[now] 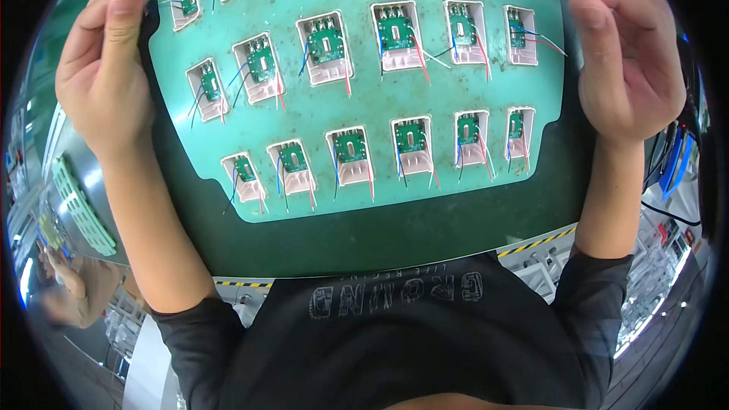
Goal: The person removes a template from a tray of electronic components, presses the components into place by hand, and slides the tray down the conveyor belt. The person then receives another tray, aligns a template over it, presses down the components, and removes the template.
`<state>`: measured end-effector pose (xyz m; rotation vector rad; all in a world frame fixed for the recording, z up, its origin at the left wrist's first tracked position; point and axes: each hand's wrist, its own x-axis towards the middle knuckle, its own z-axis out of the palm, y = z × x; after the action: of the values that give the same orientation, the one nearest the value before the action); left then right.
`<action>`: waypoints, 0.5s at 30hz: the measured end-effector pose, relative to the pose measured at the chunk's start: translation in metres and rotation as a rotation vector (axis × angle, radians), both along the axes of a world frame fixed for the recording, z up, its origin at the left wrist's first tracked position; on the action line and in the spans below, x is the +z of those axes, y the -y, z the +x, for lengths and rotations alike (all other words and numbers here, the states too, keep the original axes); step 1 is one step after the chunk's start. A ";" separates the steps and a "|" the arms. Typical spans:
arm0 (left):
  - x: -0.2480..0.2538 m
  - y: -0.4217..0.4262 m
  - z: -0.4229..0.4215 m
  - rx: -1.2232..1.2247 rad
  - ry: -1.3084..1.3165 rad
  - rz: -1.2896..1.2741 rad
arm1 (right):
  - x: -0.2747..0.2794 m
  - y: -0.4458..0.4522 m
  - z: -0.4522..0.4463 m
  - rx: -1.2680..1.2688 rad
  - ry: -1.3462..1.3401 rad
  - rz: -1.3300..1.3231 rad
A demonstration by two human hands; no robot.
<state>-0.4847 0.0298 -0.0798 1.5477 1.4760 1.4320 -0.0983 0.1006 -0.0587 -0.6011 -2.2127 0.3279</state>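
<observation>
A green board [364, 99] lies in front of me on a dark table mat. Rows of white plastic housings sit in its cutouts, each with a small green circuit board [325, 45] and loose blue, red, white and black wires. My left hand [106, 68] is raised at the board's left edge, fingers curved and thumb apart, with nothing visible in it. My right hand [630, 53] is raised beyond the right edge, thumb and fingers apart and holding nothing I can see. The upper fingers of both hands run to the frame's top edge.
The dark mat [395, 235] borders the board on my side. A pale green slotted tray [80, 205] stands at the left, near another person's hand [64, 269]. A blue object [674, 163] and black cables are at the right. Yellow-black tape [539, 241] runs below the table edge.
</observation>
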 end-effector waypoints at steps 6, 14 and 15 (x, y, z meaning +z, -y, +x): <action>0.001 -0.006 -0.003 0.046 0.151 0.016 | 0.002 0.007 -0.005 -0.131 0.070 -0.044; 0.010 -0.010 0.023 0.090 -0.280 0.101 | 0.007 0.017 -0.009 -0.204 0.146 -0.283; 0.014 -0.009 0.017 0.152 -0.324 -0.052 | 0.006 0.018 -0.008 -0.169 0.135 -0.367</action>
<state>-0.4678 0.0385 -0.0655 1.7273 1.8385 1.2548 -0.1058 0.0829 -0.0524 -1.0275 -2.2250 0.6277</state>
